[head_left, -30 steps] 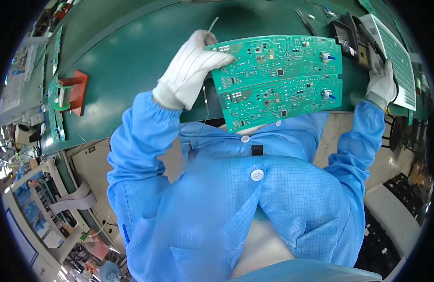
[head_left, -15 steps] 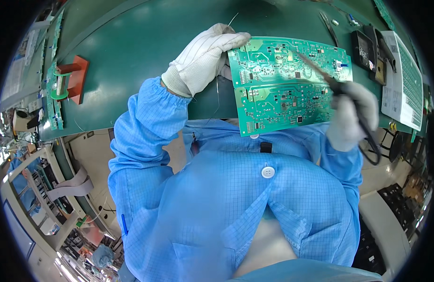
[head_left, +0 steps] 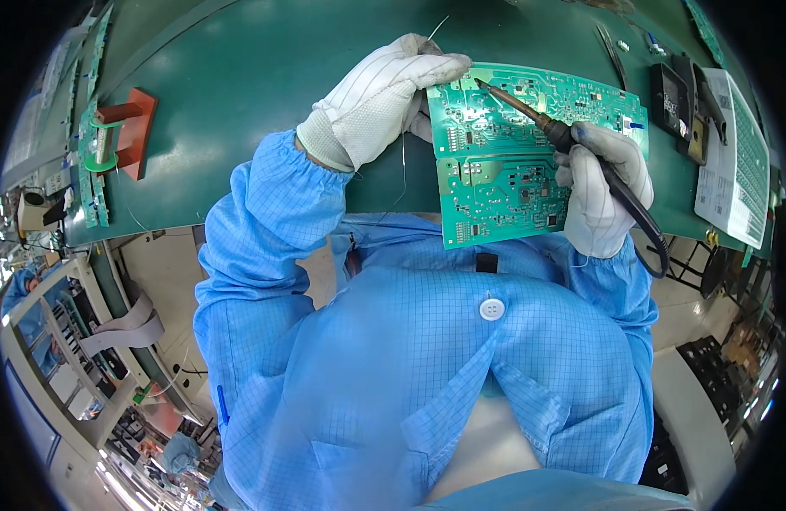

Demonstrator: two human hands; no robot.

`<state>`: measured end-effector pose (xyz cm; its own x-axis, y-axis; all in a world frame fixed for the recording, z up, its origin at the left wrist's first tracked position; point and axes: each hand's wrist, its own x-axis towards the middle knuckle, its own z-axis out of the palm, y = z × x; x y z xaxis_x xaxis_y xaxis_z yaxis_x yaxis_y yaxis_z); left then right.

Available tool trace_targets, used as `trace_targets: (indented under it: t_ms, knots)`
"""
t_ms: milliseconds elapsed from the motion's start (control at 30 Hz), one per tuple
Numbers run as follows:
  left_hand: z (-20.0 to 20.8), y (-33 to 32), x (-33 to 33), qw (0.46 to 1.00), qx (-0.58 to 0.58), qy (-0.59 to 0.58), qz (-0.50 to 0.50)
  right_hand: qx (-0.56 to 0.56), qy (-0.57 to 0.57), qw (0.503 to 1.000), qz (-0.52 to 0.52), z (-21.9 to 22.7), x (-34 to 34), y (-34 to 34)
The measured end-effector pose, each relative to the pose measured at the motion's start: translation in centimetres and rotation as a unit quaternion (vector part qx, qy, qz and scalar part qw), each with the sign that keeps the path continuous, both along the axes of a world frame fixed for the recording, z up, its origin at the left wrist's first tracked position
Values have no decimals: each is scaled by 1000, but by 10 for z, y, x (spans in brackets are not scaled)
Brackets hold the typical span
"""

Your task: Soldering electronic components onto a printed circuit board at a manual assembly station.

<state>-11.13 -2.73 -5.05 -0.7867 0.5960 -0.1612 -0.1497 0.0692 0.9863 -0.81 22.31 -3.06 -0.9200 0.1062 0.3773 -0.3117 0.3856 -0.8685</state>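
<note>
a blue checked coat (head_left: 393, 315) fills much of the lower frame, a pale haze blurring its left part. across the top spans the green table (head_left: 239, 85), its far side cut off by the upper rim. the green circuit board (head_left: 503, 153), two joined panels, is held above the table's front edge, right of the frame's centre; the right hand hides its lower right part. at the frame's right leans a white panel (head_left: 738, 162) with a green gridded face, its border print too small to read. the gloved left hand (head_left: 367, 106) has its fingers pinching the board's upper left corner, some hidden underneath. the gloved right hand (head_left: 601, 187) has its fingers closed round a soldering iron (head_left: 556, 132); whether the tip touches the board's upper left cannot be told. upper left is a red spool stand (head_left: 140, 132); upper right, a dark box (head_left: 670, 98), its inside hard to make out. a thin wire (head_left: 439, 28) pokes up behind the left fingers.
</note>
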Motion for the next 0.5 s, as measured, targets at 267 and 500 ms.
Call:
trace_targets:
  t_ms: [267, 500]
  knots:
    - [-9, -4, -8, 974, -69, 213, -32, -105, -83, 991, -21, 0, -1, 1]
    - [-10, -5, -6, 969, -81, 230, -33, -42, -4, 999, 5, -4, -2, 0]
